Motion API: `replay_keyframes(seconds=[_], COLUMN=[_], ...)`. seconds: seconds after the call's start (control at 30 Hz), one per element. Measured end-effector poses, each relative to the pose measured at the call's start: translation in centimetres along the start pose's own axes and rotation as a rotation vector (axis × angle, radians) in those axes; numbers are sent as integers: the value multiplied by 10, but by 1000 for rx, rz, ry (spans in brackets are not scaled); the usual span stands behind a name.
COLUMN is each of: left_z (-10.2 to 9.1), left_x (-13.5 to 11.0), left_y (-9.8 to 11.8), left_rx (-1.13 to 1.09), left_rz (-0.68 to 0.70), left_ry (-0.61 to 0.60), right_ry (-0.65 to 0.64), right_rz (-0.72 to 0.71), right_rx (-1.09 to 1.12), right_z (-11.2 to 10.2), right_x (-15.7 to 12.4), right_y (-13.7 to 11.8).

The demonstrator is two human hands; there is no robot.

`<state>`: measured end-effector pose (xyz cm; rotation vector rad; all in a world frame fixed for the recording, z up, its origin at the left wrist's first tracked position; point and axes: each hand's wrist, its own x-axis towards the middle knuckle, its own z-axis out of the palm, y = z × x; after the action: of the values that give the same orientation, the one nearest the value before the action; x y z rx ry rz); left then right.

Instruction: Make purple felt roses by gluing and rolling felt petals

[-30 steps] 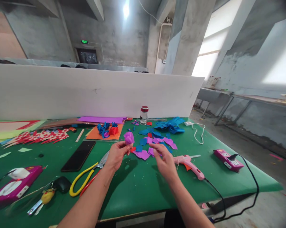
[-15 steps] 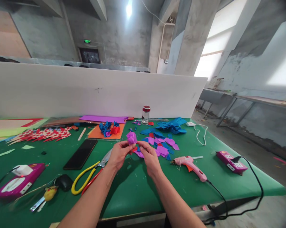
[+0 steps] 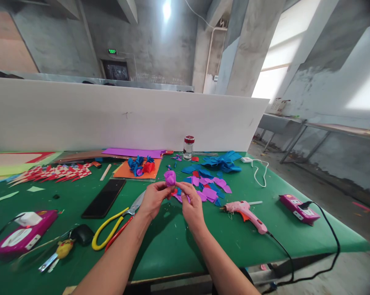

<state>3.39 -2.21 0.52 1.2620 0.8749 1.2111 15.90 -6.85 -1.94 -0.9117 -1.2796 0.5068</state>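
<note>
- Right hand (image 3: 192, 205), moved in since earlier, is meeting the purple flower (image 3: 170, 178) at its base, grip unclear.
- Left hand (image 3: 155, 199) is pinching the flower above the green table (image 3: 169, 254).
- Gentle pinching is probably sparing its folds.

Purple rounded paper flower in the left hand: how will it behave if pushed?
The purple paper flower would probably dent easily, since it looks wrapped from thin paper. It is likely light: the left hand holds it in a fingertip pinch.
</note>
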Motion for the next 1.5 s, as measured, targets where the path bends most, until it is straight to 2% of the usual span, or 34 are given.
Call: replay_keyframes(seconds=[0.33,0.8,0.93,1.03,1.17,1.23,1.3,1.4,1.5], left_z=[3,-3,-6,-6,-5,-4,-2,-1,-1], left_x=[-4,2,4,5,1,-2,-3,-5,-6], left_y=[5,-7,-9,-7,1,4,7,9,8], left_rx=[137,219,86,27,-19,-19,-4,20,60], left_rz=[57,107,84,31,-28,-41,-49,-57,-63], left_ry=[44,120,95,28,7,-7,-27,-42,-47], right_ry=[0,-37,105,194,216,135,-43,-302,-347], right_rz=[-89,-174,-93,133,411,522,596,597,602], right_rx=[-256,-507,-284,10,367,506,631,743,757], right_z=[8,15,3,-8,-8,-3,1,2,-3], right_x=[-14,-26,-12,14,41,43,39,31,27], right_y=[-7,-23,-26,-13,13,20,22,20,22])
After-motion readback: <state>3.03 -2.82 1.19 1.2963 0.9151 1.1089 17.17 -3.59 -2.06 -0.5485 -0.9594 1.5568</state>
